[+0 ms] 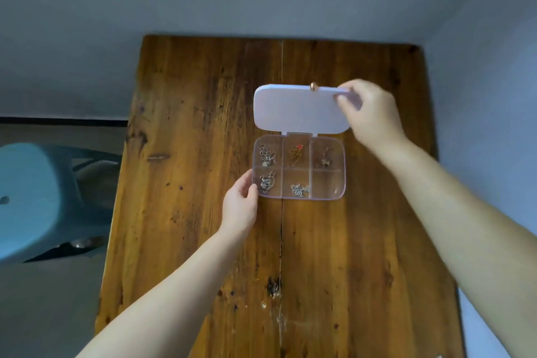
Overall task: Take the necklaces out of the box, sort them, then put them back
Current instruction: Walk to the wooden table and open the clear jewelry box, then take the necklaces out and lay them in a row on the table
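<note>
Your left hand (239,206) grips the near-left corner of the clear box (328,187); your right hand (370,113) pinches the far-right corner of its raised lid (296,110). Box sits mid-surface (189,154). Five of six compartments hold necklaces (267,155); near-right one holds none. Blue stool (32,197) stands left.

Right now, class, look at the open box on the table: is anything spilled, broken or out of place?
Nothing stands out. The box lies flat on the table, its lid held open by the right hand, the left hand at its corner. Five compartments hold necklaces; the near right compartment is empty.
</note>
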`<state>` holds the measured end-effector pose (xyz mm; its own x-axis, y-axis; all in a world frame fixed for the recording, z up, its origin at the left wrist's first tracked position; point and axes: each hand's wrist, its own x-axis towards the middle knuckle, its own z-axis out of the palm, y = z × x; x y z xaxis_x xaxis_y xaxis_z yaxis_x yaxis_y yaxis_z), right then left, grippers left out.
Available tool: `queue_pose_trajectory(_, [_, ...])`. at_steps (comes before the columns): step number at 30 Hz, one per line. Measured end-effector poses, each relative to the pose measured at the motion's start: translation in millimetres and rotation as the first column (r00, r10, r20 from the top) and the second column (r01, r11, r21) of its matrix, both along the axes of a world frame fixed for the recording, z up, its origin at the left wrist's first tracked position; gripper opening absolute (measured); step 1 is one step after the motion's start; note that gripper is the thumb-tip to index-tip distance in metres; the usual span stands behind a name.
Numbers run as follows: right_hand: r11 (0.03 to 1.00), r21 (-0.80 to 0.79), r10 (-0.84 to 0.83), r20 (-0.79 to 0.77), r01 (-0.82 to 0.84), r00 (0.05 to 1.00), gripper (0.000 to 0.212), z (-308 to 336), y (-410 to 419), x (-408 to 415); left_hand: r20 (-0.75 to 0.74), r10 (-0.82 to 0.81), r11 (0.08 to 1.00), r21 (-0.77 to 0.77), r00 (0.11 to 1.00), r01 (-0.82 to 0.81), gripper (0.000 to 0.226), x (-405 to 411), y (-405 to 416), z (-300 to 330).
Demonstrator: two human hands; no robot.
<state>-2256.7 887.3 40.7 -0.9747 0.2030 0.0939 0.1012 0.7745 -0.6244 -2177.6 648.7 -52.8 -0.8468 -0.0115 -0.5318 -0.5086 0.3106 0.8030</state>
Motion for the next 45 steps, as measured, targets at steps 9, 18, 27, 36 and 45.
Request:
queue_pose_trajectory(9, [0.767,-0.449,-0.278,0.41,0.458,0.869,0.043,-78,7,-15,0.001,0.04,0.999,-0.017,0.999,-0.04,0.036,5,2,-4])
queue_pose_trajectory(18, [0.981,-0.084,0.182,0.067,-0.176,0.981,0.027,-42,-47,25,-0.017,0.01,0.999,-0.043,1.0,-0.01,0.036,4,4,2])
queue_pose_trajectory(27, [0.624,0.342,0.428,0.603,-0.702,0.673,0.035,-75,-109,10,-0.048,0.025,0.998,-0.048,0.999,-0.028,0.033,7,1,-8])
queue_pose_trajectory(36, [0.714,0.246,0.386,0.643,-0.656,0.662,0.033,-80,-114,10,-0.051,0.01,0.997,-0.072,0.999,-0.013,0.034,8,4,-1])
queue_pose_trajectory(45, [0.861,0.085,0.402,0.489,-0.501,0.774,0.013,-77,-107,14,-0.038,0.009,0.998,-0.062,0.999,-0.011,0.035,9,4,-2])
